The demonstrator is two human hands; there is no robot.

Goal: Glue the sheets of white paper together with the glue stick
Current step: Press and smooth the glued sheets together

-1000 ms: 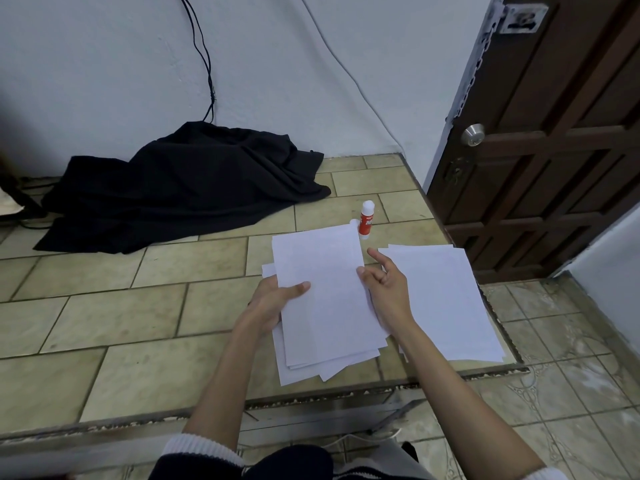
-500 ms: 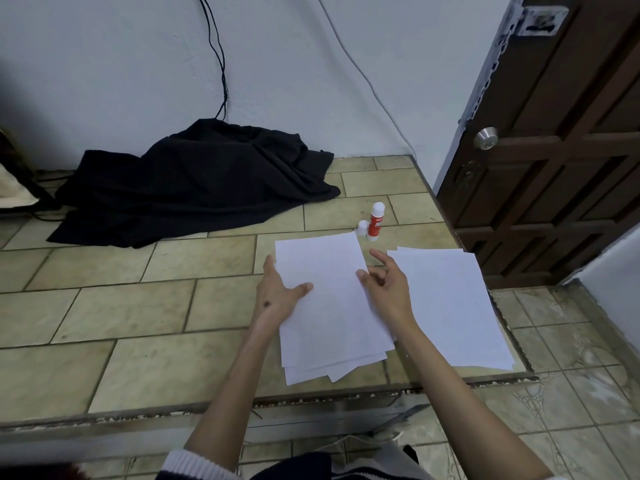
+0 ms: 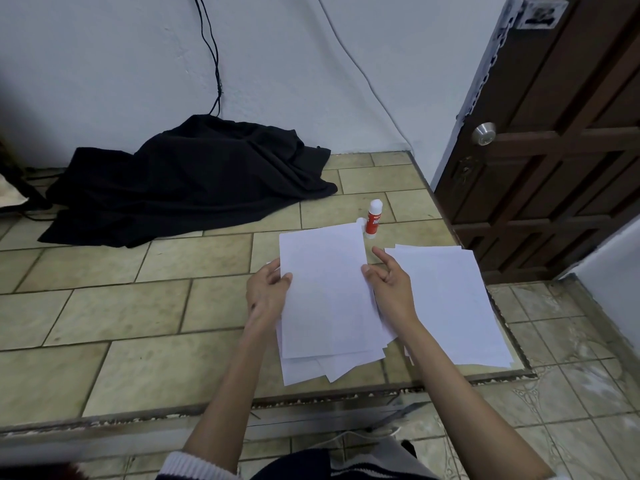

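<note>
Flanking held sheet [image 3: 325, 289]: glue stick [image 3: 374, 219], paper pile [image 3: 450, 306].

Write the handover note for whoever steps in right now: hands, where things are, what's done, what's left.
Left hand: grips the left edge of the top sheet, thumb on top.
Right hand: thumb pinches that sheet's right edge, other fingers loose.
The sheet sits over a fanned stack of paper on the tiled table. A second stack lies to the right.
Glue stick stands upright beyond the sheets, capped, not in hand.
Done: cannot tell whether any sheet is glued.
Left: apply glue, press sheets together.
</note>
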